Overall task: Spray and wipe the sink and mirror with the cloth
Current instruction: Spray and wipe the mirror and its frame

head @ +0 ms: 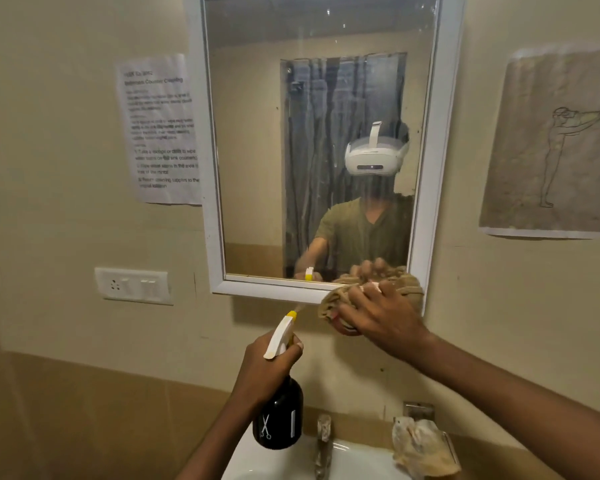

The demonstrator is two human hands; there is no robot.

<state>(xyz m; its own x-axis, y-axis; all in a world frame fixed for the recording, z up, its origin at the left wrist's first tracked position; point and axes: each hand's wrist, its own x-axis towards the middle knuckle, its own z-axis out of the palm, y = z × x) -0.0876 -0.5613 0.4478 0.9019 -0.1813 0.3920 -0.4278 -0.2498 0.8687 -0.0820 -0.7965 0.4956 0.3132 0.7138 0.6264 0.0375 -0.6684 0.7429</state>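
Wrapped around the neck of a dark round spray bottle with a white and yellow trigger head, the left hand holds it upright over the near edge of the white ceramic sink, nozzle aimed up toward the glass. Whether a finger is pressing the trigger is hard to tell from this angle. A chrome tap stands at the basin's back, and beside it a pale crumpled rag sits on a small wall holder.

Higher and farther, the right hand is spread flat and closed over a bunched tan cloth, pressing it on the lower right corner of the white-framed wall mirror, across the bottom frame. Streaks and a hazy film run down the glass above.

Judged from this, the mirror step is in hand, with only its bottom edge under the cloth. The next move likely calls for sweeping the cloth upward in overlapping passes through the streaked area, bottle kept clear.
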